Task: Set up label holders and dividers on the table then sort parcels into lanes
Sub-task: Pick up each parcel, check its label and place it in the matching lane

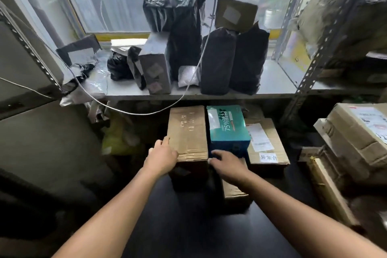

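Note:
A tall brown cardboard parcel [187, 132] stands on the dark table [188, 226] under a metal shelf. My left hand [161, 156] lies against the parcel's near left edge, its fingers curled round the corner. My right hand [227, 163] reaches to the gap between this parcel and a teal box [227, 130], with its fingertips at the parcel's near right corner. The teal box rests on a lower brown box [234, 190]. A flat brown parcel with white labels [266, 142] lies to the right.
The shelf [272, 81] above carries black bagged parcels [217, 60], a grey box [156, 71] and a small brown box [235, 13]. A loose cable [134, 112] sags below the shelf's edge. Stacked cardboard boxes [356, 142] stand at the right. A perforated metal upright [326, 48] rises at the right.

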`<action>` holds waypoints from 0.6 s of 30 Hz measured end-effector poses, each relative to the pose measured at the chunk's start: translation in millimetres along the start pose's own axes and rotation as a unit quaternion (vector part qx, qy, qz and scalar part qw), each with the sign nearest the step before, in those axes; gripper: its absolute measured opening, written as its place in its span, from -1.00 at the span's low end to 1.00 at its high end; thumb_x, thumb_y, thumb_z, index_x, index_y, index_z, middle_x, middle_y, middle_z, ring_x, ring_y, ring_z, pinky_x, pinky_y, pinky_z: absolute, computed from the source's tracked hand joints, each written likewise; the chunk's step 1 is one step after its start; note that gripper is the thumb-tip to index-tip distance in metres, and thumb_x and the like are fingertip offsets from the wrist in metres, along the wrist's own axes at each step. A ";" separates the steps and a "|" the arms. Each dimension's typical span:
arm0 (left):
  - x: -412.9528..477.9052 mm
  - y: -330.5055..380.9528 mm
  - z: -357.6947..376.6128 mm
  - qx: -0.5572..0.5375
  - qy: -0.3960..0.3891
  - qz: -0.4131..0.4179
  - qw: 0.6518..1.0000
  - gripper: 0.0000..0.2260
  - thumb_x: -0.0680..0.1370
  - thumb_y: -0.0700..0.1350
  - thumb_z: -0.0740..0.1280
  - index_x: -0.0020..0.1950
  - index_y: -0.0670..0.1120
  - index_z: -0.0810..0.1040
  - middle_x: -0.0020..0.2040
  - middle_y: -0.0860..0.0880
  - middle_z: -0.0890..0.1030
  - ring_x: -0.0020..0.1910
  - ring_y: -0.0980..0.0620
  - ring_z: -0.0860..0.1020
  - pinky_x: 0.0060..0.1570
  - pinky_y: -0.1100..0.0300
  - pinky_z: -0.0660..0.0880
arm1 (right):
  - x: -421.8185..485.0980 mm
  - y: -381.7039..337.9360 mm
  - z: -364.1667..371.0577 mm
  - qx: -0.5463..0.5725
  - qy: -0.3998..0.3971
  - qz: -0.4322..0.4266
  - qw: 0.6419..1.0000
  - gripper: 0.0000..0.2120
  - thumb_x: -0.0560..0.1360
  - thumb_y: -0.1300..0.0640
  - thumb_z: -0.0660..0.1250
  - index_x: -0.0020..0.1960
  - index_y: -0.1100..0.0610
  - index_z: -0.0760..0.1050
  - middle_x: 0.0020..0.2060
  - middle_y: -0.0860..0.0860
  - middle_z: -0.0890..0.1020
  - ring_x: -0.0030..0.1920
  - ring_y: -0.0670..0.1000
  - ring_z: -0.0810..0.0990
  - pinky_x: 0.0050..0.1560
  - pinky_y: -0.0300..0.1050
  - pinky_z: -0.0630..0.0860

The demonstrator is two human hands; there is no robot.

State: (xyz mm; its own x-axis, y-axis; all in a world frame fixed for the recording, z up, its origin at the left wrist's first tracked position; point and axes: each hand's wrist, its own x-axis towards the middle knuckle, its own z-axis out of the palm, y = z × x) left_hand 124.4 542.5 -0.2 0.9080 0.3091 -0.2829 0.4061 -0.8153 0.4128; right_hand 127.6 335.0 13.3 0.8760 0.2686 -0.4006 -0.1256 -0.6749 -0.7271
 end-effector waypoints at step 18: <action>15.4 -43.8 -21.2 -0.157 -0.173 -0.121 0.965 -0.51 0.67 0.19 0.03 0.30 -0.17 0.46 -0.10 -0.11 0.61 -0.34 -0.02 0.50 -0.28 0.14 0.47 | 28.6 3.2 30.8 0.100 0.045 0.098 0.989 -0.65 0.66 -0.02 0.14 -0.01 0.16 0.61 -0.10 0.03 0.68 -0.10 0.00 0.60 -0.14 -0.11 0.48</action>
State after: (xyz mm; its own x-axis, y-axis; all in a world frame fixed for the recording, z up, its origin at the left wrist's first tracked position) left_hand 122.7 593.4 -4.3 0.7160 0.2462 -0.6533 0.6626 -0.5343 0.5249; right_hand 138.0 361.7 -17.6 0.8627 0.0773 -0.4998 -0.3788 -0.5561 -0.7398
